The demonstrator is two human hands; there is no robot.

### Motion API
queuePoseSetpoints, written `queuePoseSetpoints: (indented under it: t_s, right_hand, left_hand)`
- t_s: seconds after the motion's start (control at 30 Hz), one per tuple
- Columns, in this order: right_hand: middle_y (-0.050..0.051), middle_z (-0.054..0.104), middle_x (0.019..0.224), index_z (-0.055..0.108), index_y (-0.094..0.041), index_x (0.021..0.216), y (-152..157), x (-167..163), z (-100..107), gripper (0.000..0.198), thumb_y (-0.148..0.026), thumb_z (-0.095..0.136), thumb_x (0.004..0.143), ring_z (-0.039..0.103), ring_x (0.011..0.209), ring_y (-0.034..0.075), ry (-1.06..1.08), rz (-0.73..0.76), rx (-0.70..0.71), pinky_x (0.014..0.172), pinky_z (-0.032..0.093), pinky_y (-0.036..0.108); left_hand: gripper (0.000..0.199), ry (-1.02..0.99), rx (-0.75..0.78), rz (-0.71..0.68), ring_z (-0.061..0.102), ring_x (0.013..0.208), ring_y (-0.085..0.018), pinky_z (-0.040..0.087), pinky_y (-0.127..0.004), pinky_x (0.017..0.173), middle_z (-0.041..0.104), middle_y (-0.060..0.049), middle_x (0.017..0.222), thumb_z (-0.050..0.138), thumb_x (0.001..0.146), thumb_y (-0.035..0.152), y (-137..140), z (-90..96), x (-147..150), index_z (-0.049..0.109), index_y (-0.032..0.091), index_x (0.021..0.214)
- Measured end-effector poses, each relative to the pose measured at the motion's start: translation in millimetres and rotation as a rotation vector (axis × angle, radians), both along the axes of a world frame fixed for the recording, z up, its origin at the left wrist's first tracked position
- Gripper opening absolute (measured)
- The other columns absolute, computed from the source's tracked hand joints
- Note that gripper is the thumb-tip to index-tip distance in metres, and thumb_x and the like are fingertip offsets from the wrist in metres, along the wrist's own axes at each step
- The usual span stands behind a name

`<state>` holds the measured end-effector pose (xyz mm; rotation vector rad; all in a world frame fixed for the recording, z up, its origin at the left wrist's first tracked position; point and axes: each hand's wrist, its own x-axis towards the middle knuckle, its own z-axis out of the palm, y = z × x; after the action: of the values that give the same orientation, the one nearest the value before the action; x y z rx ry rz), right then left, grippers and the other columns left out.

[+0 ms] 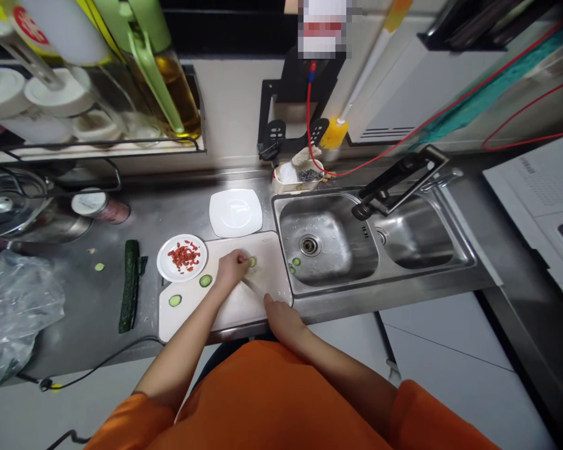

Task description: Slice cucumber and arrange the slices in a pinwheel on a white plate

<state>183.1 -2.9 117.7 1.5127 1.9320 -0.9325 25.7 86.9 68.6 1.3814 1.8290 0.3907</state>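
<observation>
Fingers of the left hand (234,267) pinch a cucumber slice (252,262) on the board (272,253); those of the right hand (284,320) wrap a knife (254,288), its blade angled close by. Should the slice slide, the edge could nick a fingertip. At left, two loose slices (205,280) (175,301) risk being swept off by the forearm (182,337). A dish (163,270) of red berries (185,256), seemingly overlapping the board's far-left corner, could tip if the board shifts. At right, the sink (351,250), with slices inside (296,262), could catch strays; at far left, a bump could roll the cucumber (129,287) along the table (98,300).
</observation>
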Motion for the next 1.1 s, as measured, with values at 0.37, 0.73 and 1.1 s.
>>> queuePoseSetpoints:
  t_s: [0.37, 0.73, 1.1]
  right_hand:
    - [0.018, 0.064, 0.1, 0.039, -0.011, 0.124, 8.7, 8.3, 3.2, 0.044, 0.001, 0.032, 0.082, 0.062, 0.099, 0.026, -0.014, 0.005, -0.036, 0.074, 0.047, 0.032]
    - [0.016, 0.066, 0.096, 0.04, -0.012, 0.12, 12.0, -6.6, 1.8, 0.039, -0.001, 0.035, 0.083, 0.063, 0.097, 0.024, 0.024, 0.043, 0.018, 0.074, 0.047, 0.029]
    - [0.017, 0.066, 0.096, 0.04, -0.01, 0.119, 17.0, -19.0, 3.3, 0.036, -0.001, 0.03, 0.085, 0.063, 0.097, 0.024, 0.047, 0.052, -0.011, 0.076, 0.047, 0.032]
  left_hand:
    - [0.014, -0.064, 0.037, 0.283, 0.057, 0.06, -0.013, 0.041, -0.025, 0.064, 0.063, 0.001, 0.065, 0.054, 0.072, 0.029, -51.2, -29.5, -28.8, 0.062, 0.019, 0.078]
    - [0.024, 0.126, 0.242, 0.083, 0.055, 0.077, -0.019, 0.043, -0.031, 0.075, 0.061, -0.007, 0.082, 0.053, 0.075, 0.024, -65.5, -36.2, -26.5, 0.064, 0.016, 0.095]
    - [0.022, 0.133, 0.257, 0.091, 0.054, 0.077, -0.019, 0.042, -0.031, 0.076, 0.06, -0.007, 0.082, 0.053, 0.078, 0.025, -66.4, -41.0, -25.5, 0.064, 0.016, 0.095]
